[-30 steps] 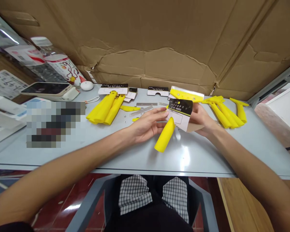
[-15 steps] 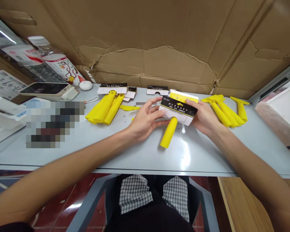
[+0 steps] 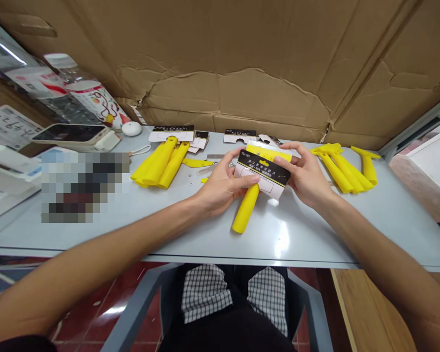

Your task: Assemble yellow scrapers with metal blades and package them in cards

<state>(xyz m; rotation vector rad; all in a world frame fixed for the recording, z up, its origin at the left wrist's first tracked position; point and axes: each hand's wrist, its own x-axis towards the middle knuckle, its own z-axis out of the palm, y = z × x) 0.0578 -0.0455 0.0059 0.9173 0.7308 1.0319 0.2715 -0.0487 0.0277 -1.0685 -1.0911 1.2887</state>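
A yellow scraper (image 3: 245, 211) is held between both hands over the table, tilted with its handle toward me. A black-and-white printed card (image 3: 266, 172) sits around it below the yellow head, and the handle sticks out under the card. My left hand (image 3: 218, 189) is closed on the left side of the card and scraper, its thumb pressing on the card front where the handle emerges. On the other side my right hand (image 3: 310, 175) is closed around the right end of the head and card, with the thumb along the card's top edge.
Carded yellow scrapers (image 3: 157, 164) lie at left, and several uncarded scrapers (image 3: 346, 171) at right. Behind my hands are a loose card (image 3: 237, 134), a blade (image 3: 215, 156) and a flat yellow piece (image 3: 197, 163). A phone (image 3: 71, 134) and bottle (image 3: 90, 95) stand at far left; cardboard (image 3: 220, 44) walls the back.
The scraper and card have moved slightly left and toward me. My left thumb has slid to the card's middle, and my right thumb lies further across the card's top.
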